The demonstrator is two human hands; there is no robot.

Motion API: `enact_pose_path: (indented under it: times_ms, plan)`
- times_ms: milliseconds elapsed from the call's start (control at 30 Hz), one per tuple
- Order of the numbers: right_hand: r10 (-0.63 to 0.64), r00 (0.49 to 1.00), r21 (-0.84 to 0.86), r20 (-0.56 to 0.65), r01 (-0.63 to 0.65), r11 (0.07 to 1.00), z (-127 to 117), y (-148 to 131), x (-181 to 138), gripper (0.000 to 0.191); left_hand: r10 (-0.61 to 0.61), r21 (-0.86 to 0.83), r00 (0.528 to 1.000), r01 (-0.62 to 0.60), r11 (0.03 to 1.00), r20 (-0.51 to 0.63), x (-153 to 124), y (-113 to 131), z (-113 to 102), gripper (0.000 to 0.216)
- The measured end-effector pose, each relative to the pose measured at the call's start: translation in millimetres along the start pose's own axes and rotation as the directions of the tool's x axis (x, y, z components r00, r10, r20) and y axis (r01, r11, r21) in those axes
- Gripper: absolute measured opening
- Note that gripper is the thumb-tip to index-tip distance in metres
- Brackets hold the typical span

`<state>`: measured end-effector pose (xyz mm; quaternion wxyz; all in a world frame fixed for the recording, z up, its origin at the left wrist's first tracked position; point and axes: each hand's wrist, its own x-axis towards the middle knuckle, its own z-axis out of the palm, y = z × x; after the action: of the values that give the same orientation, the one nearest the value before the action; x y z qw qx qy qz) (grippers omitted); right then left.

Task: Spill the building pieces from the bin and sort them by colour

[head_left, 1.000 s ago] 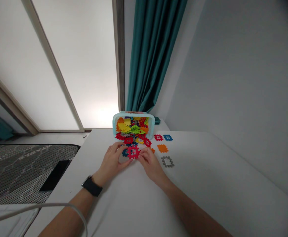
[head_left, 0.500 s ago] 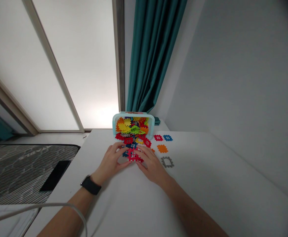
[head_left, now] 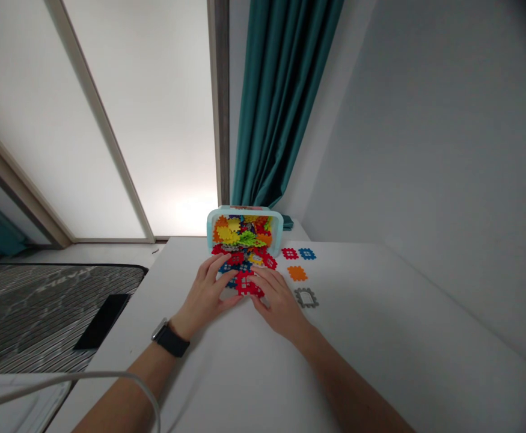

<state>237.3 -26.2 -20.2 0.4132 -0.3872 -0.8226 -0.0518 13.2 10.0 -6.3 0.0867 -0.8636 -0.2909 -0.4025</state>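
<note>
Between my hands lies a red interlocking plastic piece [head_left: 246, 284], at the front of a spilled heap of red, blue and yellow pieces [head_left: 240, 261]. The fingertips of my right hand [head_left: 278, 296] press on its right side. My left hand [head_left: 206, 290] is spread over the heap's left part, its thumb beside the red piece, and I cannot tell whether it grips anything. Behind the heap, a pale turquoise plastic box [head_left: 245, 231] lies on its side, full of multicoloured pieces.
Red [head_left: 290, 253], blue [head_left: 306, 254], orange [head_left: 297, 273] and grey [head_left: 306, 297] pieces lie apart on the white table [head_left: 380, 337], right of my hands. A teal curtain [head_left: 276, 102] and a wall stand behind. A dark-patterned mat [head_left: 50, 300] lies beyond the left edge.
My hands have moved closer to the heap and the box. The red piece has dropped lower between them and now looks tilted, and my left fingers reach farther forward over the heap.
</note>
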Motion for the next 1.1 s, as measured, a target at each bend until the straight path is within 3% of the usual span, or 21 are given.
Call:
enact_pose_path:
  times_ms: [200, 900, 1100]
  plan:
    - [0.003, 0.999, -0.048, -0.038, -0.004, 0.999, 1.2, -2.0, -0.2, 0.037, -0.094, -0.080, 0.995, 0.095, 0.992, 0.026, -1.0, 1.0, 1.5, 0.041]
    - [0.108, 0.991, 0.086, 0.073, -0.114, 0.990, -4.6, 1.9, 0.2, 0.038, -0.144, -0.090, 0.987, 0.150, 0.985, 0.071, -4.8, 5.3, 14.5, 0.041]
    - [0.153, 0.984, 0.070, 0.095, -0.160, 0.985, -8.1, 8.1, -0.1, 0.032, -0.162, -0.072, 0.983, 0.168, 0.983, 0.088, 1.6, 11.3, 19.4, 0.051]
